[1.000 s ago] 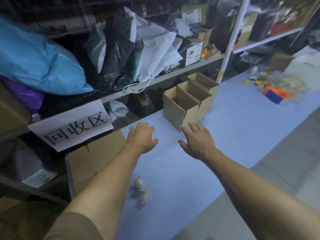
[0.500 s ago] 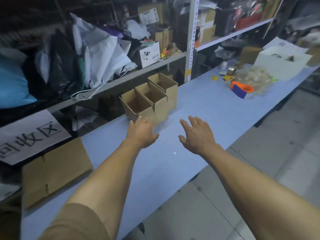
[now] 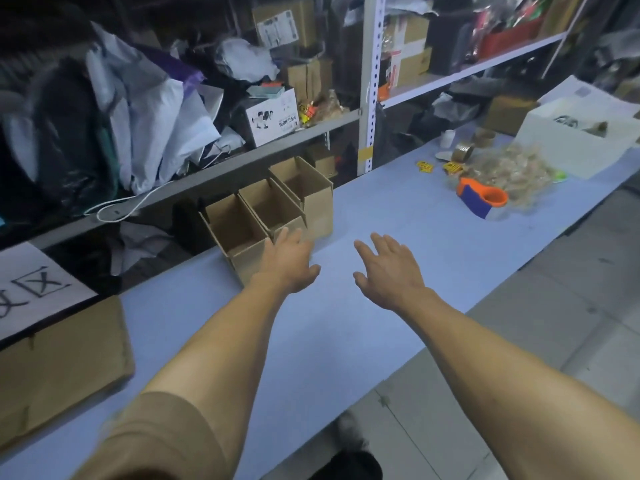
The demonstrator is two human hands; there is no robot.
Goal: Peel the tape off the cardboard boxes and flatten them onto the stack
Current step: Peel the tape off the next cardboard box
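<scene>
**Mia:** Look, both arms are stretched out over the blue worktop [image 3: 346, 341]. A moment ago the hands were further back from the boxes. Now they are much closer.

**Ben:** Yes. The left hand [image 3: 289, 265] has its fingers spread and holds nothing. It is right at the front wall of the nearest cardboard box [image 3: 239, 233]. I cannot tell if it touches yet.

**Mia:** And the right hand [image 3: 389, 268]?

**Ben:** Spread too, holding nothing, hanging over bare worktop just beside that box.

**Mia:** So no tape is peeled yet?

**Ben:** Not yet, I think. Three open boxes stand in a row, the middle box [image 3: 270, 206] and the far box [image 3: 304, 181] behind the first. The flat cardboard stack [image 3: 62, 362] lies off to the left.

**Mia:** And further away?

**Ben:** An orange and blue tape dispenser [image 3: 481, 199], next to a heap of crumpled used tape [image 3: 512, 171].
</scene>
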